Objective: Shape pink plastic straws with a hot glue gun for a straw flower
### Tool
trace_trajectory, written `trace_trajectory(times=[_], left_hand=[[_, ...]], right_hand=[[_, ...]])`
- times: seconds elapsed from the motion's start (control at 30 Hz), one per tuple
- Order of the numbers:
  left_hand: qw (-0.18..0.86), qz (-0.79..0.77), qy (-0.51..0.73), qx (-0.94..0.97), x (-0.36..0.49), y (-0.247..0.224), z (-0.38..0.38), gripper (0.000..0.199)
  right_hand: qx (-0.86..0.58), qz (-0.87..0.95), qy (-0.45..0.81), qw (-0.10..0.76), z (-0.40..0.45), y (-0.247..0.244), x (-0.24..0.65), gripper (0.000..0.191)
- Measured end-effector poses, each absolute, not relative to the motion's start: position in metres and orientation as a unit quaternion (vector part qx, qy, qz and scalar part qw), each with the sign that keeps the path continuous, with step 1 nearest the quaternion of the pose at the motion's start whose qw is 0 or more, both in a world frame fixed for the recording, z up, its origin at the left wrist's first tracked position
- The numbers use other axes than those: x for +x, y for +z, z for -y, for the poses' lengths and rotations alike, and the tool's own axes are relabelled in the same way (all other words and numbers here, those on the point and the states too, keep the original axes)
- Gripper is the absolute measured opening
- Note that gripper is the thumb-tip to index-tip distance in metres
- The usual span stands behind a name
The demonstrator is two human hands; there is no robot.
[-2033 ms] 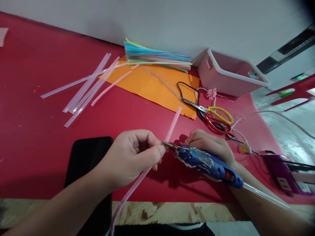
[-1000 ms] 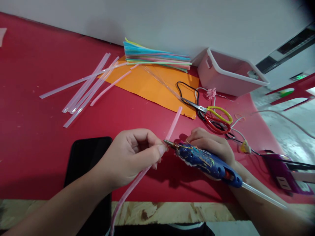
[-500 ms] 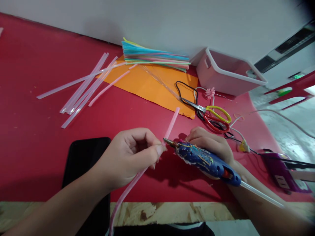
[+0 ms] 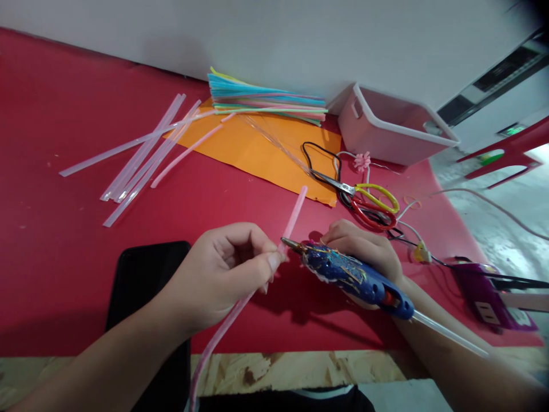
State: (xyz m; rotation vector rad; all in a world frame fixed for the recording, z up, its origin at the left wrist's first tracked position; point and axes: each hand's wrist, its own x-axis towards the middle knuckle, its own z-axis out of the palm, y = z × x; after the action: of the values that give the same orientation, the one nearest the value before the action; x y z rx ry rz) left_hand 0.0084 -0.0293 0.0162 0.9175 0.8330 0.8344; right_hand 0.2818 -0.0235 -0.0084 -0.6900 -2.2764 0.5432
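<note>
Between thumb and fingertips, my left hand (image 4: 240,269) pinches a long pink pipe cleaner (image 4: 295,213). Its short upper end sticks up past my fingers, and the longer part hangs down over the table's front edge. My right hand (image 4: 369,246) is wrapped round a blue hot glue gun (image 4: 343,272) smeared with dried glue and strands. A clear glue stick (image 4: 450,333) pokes out of its back. The metal nozzle is at the pipe cleaner, just above my left fingertips; whether they touch I cannot tell. The gun partly hides my right fingers.
Several glue sticks (image 4: 141,157) lie left on the red table (image 4: 64,246). Bundled pipe cleaners (image 4: 266,97) rest on orange paper (image 4: 257,149). Scissors (image 4: 373,206), cords, a pink flower (image 4: 362,162), a pink bin (image 4: 394,131) and a purple power strip (image 4: 484,294) are right. A black phone (image 4: 146,286) lies near my left forearm.
The whole view has shifted slightly, with objects appearing a little further left. Both hands keep their grips, and the nozzle stays by the pipe cleaner.
</note>
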Motion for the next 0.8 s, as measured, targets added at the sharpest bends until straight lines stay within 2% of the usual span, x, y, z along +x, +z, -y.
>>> trace_trajectory(times=[0.8], left_hand=[[0.751,-0.366,0.386,0.391,0.0078,0.0185,0.0299,0.019]], right_hand=[[-0.297,0.866,0.215,0.339,0.0287,-0.0105,0.2833,0.010]])
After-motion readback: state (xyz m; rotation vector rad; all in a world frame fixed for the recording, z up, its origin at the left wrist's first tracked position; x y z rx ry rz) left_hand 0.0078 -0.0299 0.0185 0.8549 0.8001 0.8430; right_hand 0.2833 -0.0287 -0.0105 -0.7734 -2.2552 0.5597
